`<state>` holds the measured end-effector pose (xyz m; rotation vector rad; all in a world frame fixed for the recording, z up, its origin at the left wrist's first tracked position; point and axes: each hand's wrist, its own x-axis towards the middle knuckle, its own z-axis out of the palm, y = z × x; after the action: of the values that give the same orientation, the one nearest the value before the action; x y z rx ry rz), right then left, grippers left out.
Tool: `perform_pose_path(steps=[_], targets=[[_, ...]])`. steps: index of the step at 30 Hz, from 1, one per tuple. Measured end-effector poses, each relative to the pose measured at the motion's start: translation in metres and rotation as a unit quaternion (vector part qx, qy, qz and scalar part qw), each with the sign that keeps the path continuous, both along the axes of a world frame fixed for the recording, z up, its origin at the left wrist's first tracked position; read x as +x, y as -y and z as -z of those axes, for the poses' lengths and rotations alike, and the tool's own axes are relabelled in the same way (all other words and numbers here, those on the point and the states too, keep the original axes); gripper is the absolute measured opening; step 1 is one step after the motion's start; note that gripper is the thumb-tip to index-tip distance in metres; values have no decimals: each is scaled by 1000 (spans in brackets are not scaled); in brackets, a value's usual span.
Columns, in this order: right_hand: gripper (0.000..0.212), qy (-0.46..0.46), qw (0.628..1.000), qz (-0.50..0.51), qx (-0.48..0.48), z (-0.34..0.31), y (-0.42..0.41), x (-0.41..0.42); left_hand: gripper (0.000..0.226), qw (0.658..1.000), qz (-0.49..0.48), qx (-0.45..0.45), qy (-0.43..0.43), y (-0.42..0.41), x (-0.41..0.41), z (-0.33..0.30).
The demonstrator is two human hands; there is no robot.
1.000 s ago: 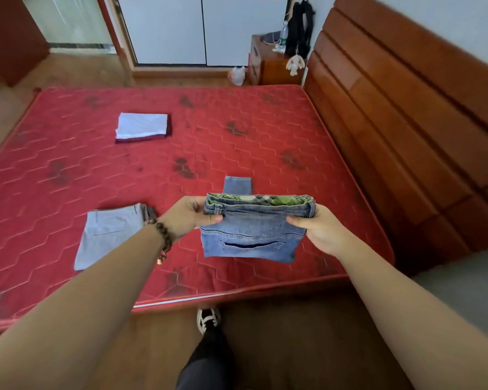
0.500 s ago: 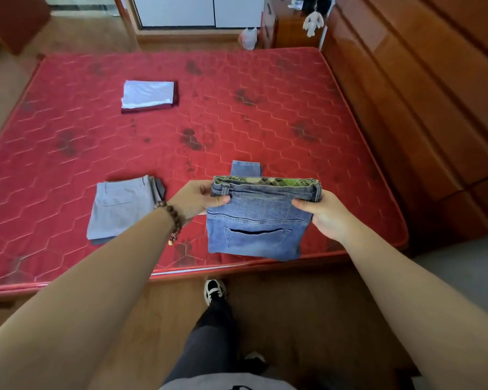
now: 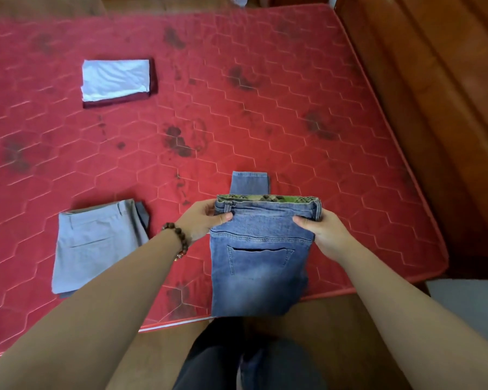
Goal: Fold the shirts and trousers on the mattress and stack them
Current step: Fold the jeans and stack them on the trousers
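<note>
**Folded jeans in both hands, ready for stacking**

The left hand [image 3: 202,219] and right hand [image 3: 320,235] each pinch the waistband of the folded jeans [image 3: 258,257], thumbs on top, both grips closed on denim. The jeans hang over the near edge of the mattress [image 3: 293,114], toward its right corner. One leg end [image 3: 250,182] sticks out behind the waistband. The grey trousers [image 3: 96,246] lie folded near the same edge, to the left. The folding seems finished; the next move is probably to carry the jeans left and lay them flat on the trousers, with edges matching.

A home bedroom — bare red quilted mattress [image 3: 265,94] against a tall wooden headboard [image 3: 434,80], wooden floor [image 3: 158,358] below, folded clothes [image 3: 116,80] lying about.
</note>
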<state>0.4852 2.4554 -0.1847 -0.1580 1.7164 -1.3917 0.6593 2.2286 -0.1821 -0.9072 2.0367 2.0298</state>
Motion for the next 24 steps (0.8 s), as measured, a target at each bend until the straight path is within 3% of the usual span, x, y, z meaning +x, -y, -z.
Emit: perform_pose_path(steps=[8,11,15,19,24], targets=[[23,9,998,37,47,106,52,-49,22,999,-4,-3,41,43,-56,108],[22,15,998,32,49,147,73,-73,21,997,-57,-14,41,60,-79,150],[17,-50,995,12,81,206,104,-105,16,987,-149,-26,51,79,-112,215],[26,-90,984,-28,152,270,118,-115,28,978,-148,-75,124,79,-134,278],[16,-176,969,-31,173,300,115,-113,18,973,-180,-90,114,81,-135,301]])
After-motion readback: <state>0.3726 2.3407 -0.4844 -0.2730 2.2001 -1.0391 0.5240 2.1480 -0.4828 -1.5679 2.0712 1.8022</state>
